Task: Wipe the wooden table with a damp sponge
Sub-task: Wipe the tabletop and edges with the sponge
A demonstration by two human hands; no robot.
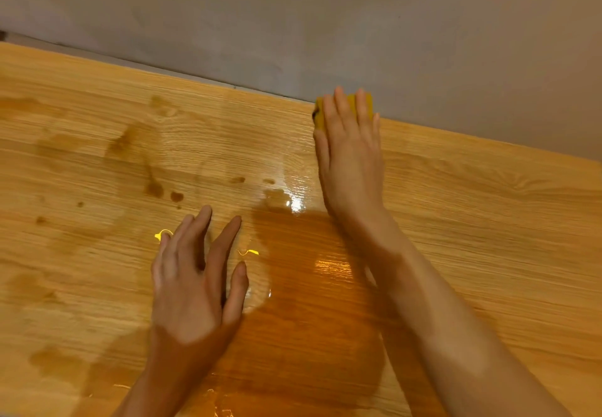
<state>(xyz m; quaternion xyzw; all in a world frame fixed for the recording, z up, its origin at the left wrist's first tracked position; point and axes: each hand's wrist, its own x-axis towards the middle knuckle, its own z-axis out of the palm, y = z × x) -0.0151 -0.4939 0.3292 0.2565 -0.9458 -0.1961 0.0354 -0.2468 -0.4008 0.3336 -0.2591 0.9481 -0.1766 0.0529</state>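
A yellow sponge [321,114] lies at the far edge of the wooden table [488,208], right against the wall. My right hand [350,153] presses flat on top of it with straight fingers, covering most of it. My left hand [195,273] rests flat on the wet tabletop nearer to me, fingers spread and holding nothing. The wood shines with a film of water in the middle, and darker damp patches and drops spread to the left.
A grey wall [325,26] runs along the table's far edge. The tabletop's right part [521,254] looks dry with plain wood grain. A pale glare spot [294,203] marks the wet streak between my hands.
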